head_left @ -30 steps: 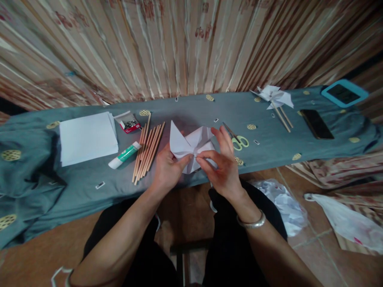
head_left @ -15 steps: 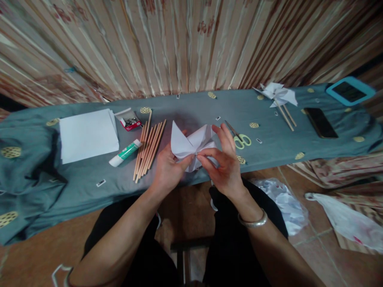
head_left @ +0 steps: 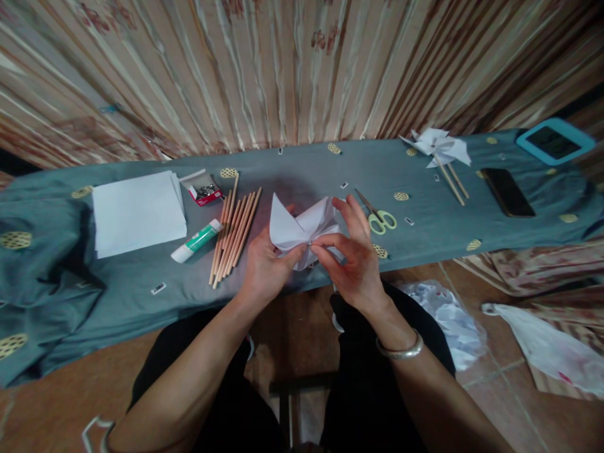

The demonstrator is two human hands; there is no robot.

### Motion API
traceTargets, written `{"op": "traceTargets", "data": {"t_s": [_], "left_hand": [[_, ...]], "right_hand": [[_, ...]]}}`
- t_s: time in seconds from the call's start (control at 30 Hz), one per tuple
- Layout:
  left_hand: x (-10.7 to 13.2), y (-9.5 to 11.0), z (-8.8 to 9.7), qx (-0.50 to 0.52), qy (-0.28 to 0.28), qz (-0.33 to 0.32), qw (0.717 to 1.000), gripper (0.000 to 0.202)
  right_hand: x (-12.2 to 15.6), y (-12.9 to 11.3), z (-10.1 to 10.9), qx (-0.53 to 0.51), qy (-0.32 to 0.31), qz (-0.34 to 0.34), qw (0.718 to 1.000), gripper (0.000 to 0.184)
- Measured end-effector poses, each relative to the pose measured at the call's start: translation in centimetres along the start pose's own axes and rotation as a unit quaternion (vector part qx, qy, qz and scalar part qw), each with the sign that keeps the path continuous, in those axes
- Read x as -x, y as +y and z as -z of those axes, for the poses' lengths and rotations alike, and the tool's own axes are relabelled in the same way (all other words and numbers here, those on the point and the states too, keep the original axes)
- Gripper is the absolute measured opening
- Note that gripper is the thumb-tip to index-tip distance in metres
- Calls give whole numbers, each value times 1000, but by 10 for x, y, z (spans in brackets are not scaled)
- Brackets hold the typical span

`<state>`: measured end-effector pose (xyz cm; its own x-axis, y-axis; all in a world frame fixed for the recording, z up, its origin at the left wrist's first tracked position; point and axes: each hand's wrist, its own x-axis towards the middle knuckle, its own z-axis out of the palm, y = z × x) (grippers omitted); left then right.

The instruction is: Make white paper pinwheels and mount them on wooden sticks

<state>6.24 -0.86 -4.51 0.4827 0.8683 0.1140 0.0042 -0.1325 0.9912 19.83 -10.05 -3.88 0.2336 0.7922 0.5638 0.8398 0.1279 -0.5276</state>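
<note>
A folded white paper pinwheel is between my two hands, above the front edge of the cloth-covered table. My left hand grips its left side, with the thumb pressed near the centre. My right hand pinches thumb and index finger together at the pinwheel's middle; a tiny thing at those fingertips is too small to name. The other right fingers are raised behind the paper's right side. Wooden sticks lie just left of my left hand. Green-handled scissors rest right of my right hand.
Left on the table are a paper stack, a glue stick and a small box of metal pieces. Pinwheels on sticks, a phone and a blue-framed device lie right. A plastic bag sits on the floor.
Hardly anything differs. Both hands keep their hold on the paper pinwheel, and the view has shifted very slightly.
</note>
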Motion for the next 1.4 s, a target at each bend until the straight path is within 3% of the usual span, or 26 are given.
{"op": "traceTargets", "data": {"t_s": [0.27,0.57,0.8,0.87,1.03,1.17,1.3,1.4], "left_hand": [[0,0,0,-4,-5,-3,1000,58],[1,2,1,-8,-19,7,1000,62],[0,2,2,16,-8,27,999,68],[0,2,2,21,-8,31,999,67],[0,2,2,16,-2,25,1000,65],[-1,0,3,14,0,20,1000,64],[-1,0,3,11,0,16,1000,64],[0,1,2,1,-6,21,1000,65]], "right_hand": [[1,0,0,-13,-8,-8,1000,9],[-2,-1,1,-83,-21,-107,990,6],[-1,-2,-5,-109,-3,-144,983,3],[0,-3,-6,-112,9,-151,982,10],[1,-2,-9,-95,33,-160,982,53],[3,-2,-14,-109,60,-180,976,75],[6,-4,-19,-179,80,-248,949,86],[6,-5,-20,-285,51,-309,906,87]]}}
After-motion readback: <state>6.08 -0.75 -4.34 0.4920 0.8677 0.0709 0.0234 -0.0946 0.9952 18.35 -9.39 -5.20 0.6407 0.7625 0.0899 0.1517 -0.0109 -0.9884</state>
